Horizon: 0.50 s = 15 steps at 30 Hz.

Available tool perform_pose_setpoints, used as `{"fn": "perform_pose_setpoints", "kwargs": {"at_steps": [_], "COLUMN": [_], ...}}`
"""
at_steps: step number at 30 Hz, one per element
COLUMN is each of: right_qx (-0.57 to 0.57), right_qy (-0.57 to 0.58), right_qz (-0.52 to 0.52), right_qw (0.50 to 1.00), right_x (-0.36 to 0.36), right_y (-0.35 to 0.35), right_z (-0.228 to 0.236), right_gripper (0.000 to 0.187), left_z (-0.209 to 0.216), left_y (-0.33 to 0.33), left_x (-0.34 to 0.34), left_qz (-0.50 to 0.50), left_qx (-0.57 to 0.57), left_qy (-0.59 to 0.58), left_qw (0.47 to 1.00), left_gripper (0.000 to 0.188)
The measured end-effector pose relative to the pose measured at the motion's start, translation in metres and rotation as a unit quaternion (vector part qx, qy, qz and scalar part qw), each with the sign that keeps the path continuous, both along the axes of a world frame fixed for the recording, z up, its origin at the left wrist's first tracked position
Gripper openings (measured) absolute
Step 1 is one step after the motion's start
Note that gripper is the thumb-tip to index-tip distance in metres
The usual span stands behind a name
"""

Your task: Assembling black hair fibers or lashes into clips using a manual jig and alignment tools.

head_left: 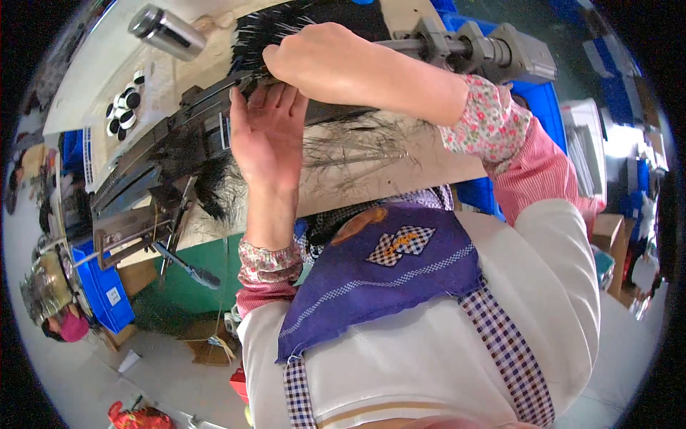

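Note:
My left hand (270, 136) is held palm up with its thumb and fingers apart, beside a dark metal fixture (204, 96) on the table. Just above its fingertips is my right hand (321, 61), knuckles up and fingers curled inward. Whatever those curled fingers hold is hidden beneath the hand. Behind them lies a thick pile of long black bristles (266, 30) on a dark surface. Loose black bristles (343, 139) are scattered over the tan tabletop (429, 146) near my forearms, along with a thin rod (361, 159).
A steel canister (168, 32) lies at the upper left, near small black-and-white round pieces (123, 109) in a tray. A motor-driven shaft (493, 51) runs along the upper right. Blue bins (102, 289) flank the table. A metal frame (128, 232) juts out at the left edge.

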State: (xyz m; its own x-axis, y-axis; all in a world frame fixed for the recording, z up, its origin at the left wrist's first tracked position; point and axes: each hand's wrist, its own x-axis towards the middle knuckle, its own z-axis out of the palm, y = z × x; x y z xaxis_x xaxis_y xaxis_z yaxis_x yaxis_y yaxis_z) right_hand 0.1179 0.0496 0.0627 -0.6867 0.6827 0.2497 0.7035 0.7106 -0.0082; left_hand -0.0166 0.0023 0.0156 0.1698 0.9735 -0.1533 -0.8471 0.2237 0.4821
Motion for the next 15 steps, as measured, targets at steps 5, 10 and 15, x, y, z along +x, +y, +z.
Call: {"fn": "perform_pose_setpoints", "kwargs": {"at_steps": [5,10,15], "right_qx": [-0.108,-0.243,-0.289], "right_qy": [0.127,0.022,-0.039], "right_qz": [0.007,-0.040,-0.017], "right_qw": [0.986,0.969,0.956], "right_x": [0.032,0.063,0.062], "right_y": [-0.040,-0.076,-0.063], "right_z": [-0.022,-0.109,-0.151], "right_gripper": [0.027,0.021,0.021], "left_z": [-0.020,-0.043,-0.028], "left_y": [-0.011,-0.022,-0.062], "left_x": [0.005,0.047,0.028], "left_qz": [0.041,0.045,-0.041], "left_qx": [-0.042,-0.089,-0.088], "left_qy": [0.048,0.058,0.059], "left_qw": [0.997,0.993,0.994], "left_gripper": [0.029,0.036,0.044]}}
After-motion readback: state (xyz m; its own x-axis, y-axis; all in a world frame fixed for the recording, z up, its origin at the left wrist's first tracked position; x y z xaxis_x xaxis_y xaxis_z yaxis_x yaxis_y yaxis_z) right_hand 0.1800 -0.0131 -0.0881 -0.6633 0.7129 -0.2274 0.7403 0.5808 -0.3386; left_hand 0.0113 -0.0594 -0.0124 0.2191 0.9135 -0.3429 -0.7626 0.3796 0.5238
